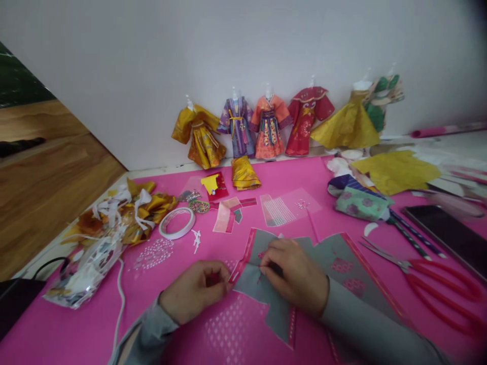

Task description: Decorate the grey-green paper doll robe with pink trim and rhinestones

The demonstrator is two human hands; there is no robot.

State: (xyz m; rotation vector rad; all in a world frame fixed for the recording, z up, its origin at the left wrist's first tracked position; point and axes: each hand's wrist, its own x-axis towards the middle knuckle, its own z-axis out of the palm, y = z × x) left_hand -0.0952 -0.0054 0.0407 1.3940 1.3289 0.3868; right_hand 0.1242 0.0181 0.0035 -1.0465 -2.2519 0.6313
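A grey doll-garment piece [249, 284] with pink trimmed edges and pink patterned patches lies in front of me on the pink work surface. My left hand [196, 289] pinches its left trimmed edge between thumb and index finger. Over the middle of the piece is my right hand [294, 276], its fingers curled and closed on the grey material near a crease. The fingertips partly cover a small pink patch. To the right, more of the grey garment piece spreads out under my forearm, showing pink patches and a long pink border.
Small dressed doll figures [269, 126] stand along the white wall. Red-handled scissors [422, 276], pencils [413, 235] and a phone [451, 235] lie right. A tape roll [177, 234], yellow fabric scraps [152, 215] and a clear plastic bag [85, 274] are left. Sticker sheets [279, 210] lie behind my hands.
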